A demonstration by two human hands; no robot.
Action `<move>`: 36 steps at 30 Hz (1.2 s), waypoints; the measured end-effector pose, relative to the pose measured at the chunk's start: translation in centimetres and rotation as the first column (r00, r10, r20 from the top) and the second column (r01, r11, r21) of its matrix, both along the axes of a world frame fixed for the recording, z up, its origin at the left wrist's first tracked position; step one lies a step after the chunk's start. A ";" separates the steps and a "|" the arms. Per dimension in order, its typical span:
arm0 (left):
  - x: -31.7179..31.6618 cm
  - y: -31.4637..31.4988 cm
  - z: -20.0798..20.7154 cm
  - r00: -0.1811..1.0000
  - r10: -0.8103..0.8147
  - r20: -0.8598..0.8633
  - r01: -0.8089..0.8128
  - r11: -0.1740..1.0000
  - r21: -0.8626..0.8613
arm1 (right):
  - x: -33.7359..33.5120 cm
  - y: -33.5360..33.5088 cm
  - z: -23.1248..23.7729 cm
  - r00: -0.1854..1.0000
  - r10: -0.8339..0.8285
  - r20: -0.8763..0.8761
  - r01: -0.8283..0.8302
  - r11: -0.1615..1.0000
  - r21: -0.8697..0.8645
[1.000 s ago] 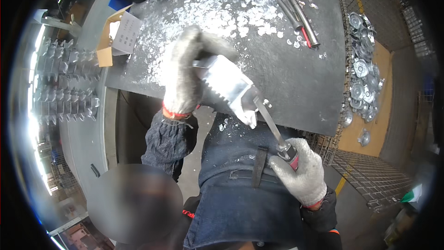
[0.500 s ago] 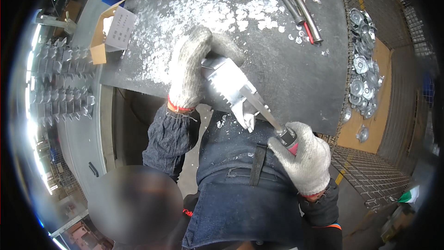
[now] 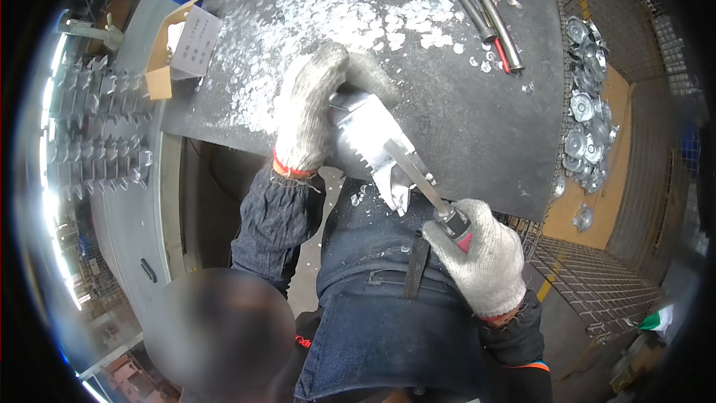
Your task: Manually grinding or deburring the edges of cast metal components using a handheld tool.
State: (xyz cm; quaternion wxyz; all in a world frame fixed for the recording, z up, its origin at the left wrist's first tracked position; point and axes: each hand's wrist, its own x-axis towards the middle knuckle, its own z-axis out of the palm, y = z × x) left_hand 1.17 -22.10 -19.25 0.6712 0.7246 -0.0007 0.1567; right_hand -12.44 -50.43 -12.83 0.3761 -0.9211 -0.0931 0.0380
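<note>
My left hand [image 3: 317,104], in a grey-white knit glove, is wrapped round the upper end of a shiny metal casting [image 3: 369,130]. The casting has a row of short teeth along one edge and pronged ends pointing down toward my lap. My gloved right hand [image 3: 485,257] is closed on the red and black handle of a file-like tool [image 3: 418,177]. Its long, flat grey blade slants up to the left and lies against the right side of the casting. The left fingertips behind the casting are partly hidden.
Thin metal flakes [image 3: 350,11] cover much of the dark table [image 3: 477,134]. Two metal tubes and a red-handled tool [image 3: 501,56] lie at the far right. An open carton [image 3: 190,45] stands left; round castings [image 3: 585,130] pile up beyond the mesh. More castings [image 3: 97,130] stack at left.
My right hand has moved slightly left and up with the file-like tool, and its blade has slid up along the casting. My left hand holds the casting in nearly the same place.
</note>
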 end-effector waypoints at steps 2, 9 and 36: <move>0.1 -0.1 -0.2 0.997 0.009 0.082 -0.021 0.989 0.147 | -0.1 0.0 0.3 0.997 0.009 -0.078 -0.006 0.999 0.043; 1.0 -0.6 -2.3 0.909 0.184 0.374 -0.267 0.946 0.183 | 1.1 -1.9 1.4 0.896 0.257 -0.362 -0.168 0.951 0.259; -4.9 -5.3 14.7 0.839 -0.532 -0.111 0.098 -0.054 0.994 | -3.3 -5.6 1.9 0.653 0.017 -0.758 0.450 0.795 0.405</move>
